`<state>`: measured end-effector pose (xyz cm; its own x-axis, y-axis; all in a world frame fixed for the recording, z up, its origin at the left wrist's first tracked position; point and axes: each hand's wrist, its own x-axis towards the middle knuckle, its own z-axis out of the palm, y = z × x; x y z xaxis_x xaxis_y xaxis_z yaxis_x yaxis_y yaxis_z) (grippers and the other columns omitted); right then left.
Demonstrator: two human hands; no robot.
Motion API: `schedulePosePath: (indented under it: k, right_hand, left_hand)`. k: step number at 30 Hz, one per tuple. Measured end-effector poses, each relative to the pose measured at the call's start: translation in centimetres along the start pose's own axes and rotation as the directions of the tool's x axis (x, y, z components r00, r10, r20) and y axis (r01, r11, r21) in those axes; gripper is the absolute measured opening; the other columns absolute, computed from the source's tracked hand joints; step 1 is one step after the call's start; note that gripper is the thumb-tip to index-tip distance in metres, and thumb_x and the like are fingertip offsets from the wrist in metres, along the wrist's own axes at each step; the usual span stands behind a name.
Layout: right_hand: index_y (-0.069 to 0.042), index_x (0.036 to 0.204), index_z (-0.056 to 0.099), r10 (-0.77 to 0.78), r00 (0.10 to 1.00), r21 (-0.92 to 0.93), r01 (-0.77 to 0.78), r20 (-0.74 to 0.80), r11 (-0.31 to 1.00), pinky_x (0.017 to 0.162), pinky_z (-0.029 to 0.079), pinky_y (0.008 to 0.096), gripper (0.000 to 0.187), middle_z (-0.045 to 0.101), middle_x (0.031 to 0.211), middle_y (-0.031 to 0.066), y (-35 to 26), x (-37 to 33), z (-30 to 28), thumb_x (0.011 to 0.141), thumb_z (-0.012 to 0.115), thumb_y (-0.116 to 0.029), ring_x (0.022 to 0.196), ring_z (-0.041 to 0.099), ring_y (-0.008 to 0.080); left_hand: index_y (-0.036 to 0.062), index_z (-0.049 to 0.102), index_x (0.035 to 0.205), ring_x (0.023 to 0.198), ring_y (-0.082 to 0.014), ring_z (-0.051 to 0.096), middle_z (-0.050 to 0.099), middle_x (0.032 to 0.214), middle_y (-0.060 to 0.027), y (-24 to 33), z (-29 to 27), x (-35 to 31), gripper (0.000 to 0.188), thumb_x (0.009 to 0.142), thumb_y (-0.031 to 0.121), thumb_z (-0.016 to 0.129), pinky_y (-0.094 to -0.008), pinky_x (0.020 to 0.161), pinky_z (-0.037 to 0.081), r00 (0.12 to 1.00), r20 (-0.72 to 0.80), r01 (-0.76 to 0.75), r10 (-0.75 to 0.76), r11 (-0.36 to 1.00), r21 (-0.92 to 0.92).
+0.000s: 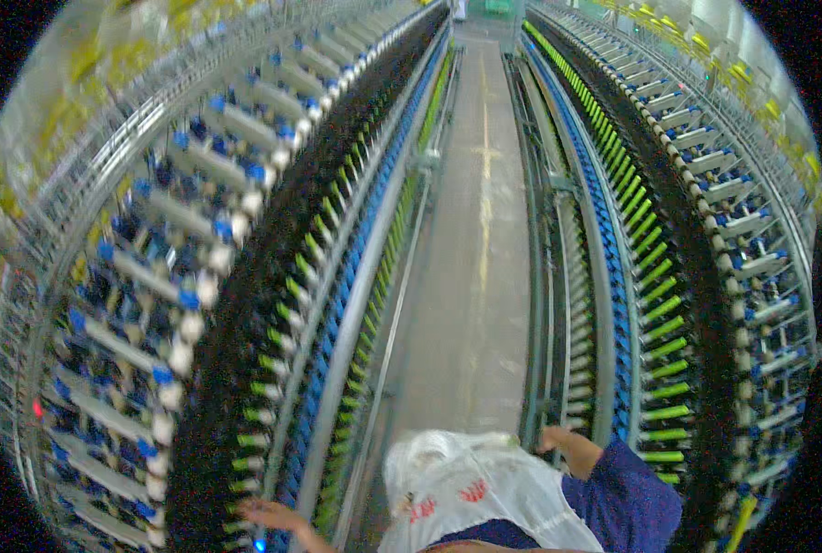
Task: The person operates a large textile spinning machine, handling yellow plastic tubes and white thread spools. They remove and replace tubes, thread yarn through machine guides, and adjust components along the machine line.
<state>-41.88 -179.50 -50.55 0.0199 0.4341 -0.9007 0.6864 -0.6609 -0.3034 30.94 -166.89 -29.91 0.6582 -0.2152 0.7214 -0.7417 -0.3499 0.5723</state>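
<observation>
My left hand (273,514) reaches out at the lower left, beside the row of bobbins with lime-green tubes (256,441) on the left spinning frame. Its fingers look stretched out, and I see nothing held in them; whether they touch a bobbin is unclear. Close to my waist, my right hand (558,441) is bent with curled fingers at the edge of a white cloth apron (512,479) with red print. Anything inside those fingers is hidden. Lime-green tubes (664,369) line the right spinning frame, beyond my right arm.
A long aisle floor (489,230) with a worn yellow line runs ahead between the two frames. Metal rails (356,313) and blue strips (604,267) edge both sides. Pale arms with blue ends (121,341) project above the left bobbins. A green object (497,6) stands far off.
</observation>
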Motion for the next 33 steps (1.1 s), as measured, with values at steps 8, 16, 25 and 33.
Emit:
schedulePosePath:
  k: [8, 16, 25, 33]
  right_hand:
    - [-0.005, 0.111, 0.061, 0.758, 0.113, 0.679, 0.374, 0.642, -0.632, 0.071, 0.053, 0.0371, 0.048, 0.068, 0.088, 0.0148, 10.5, -7.2, 13.0, 0.066, 0.069, -0.021, 0.081, 0.065, 0.0294]
    - [-0.007, 0.083, 0.069, 0.431, 0.266, 0.308, 0.400, 0.862, -0.863, 0.069, 0.053, 0.0417, 0.026, 0.066, 0.075, 0.0172, 13.5, -15.6, 22.7, 0.062, 0.067, -0.022, 0.075, 0.065, 0.0347]
    - [-0.009, 0.083, 0.070, 0.177, 0.461, -0.044, 0.429, 0.869, -0.902, 0.061, 0.052, 0.0390, 0.020, 0.066, 0.083, 0.0152, 24.3, -20.8, 41.3, 0.071, 0.062, -0.023, 0.076, 0.065, 0.0299]
    - [-0.007, 0.088, 0.068, 0.307, 0.313, 0.132, 0.474, 0.899, -0.870, 0.069, 0.050, 0.0421, 0.024, 0.065, 0.087, 0.0183, 38.4, -38.2, 78.0, 0.068, 0.060, -0.017, 0.082, 0.064, 0.0329]
  left_hand:
    - [0.0023, 0.054, 0.116, 0.092, -0.0347, 0.057, 0.056, 0.108, -0.0161, 22.8, 29.7, -7.0, 0.030, 0.091, 0.018, 0.047, -0.0440, 0.075, 0.049, 0.489, 0.848, -0.288, 0.204, 0.956, -0.064]
    - [0.0005, 0.060, 0.107, 0.095, -0.0363, 0.058, 0.061, 0.104, -0.0183, 49.8, 64.5, -5.4, 0.025, 0.088, 0.016, 0.053, -0.0418, 0.078, 0.048, 0.127, 0.865, -0.084, 0.486, 0.874, -0.479]
    - [0.0049, 0.060, 0.102, 0.087, -0.0354, 0.060, 0.062, 0.095, -0.0165, 81.8, 93.2, -14.4, 0.021, 0.085, 0.017, 0.056, -0.0435, 0.074, 0.049, -0.186, 0.439, -0.102, 0.879, 0.428, -0.898]
    - [0.0077, 0.062, 0.104, 0.090, -0.0359, 0.061, 0.063, 0.098, -0.0179, 90.4, 113.7, -14.4, 0.028, 0.086, 0.028, 0.054, -0.0443, 0.076, 0.049, -0.372, 0.738, -0.190, 0.563, 0.732, -0.654]
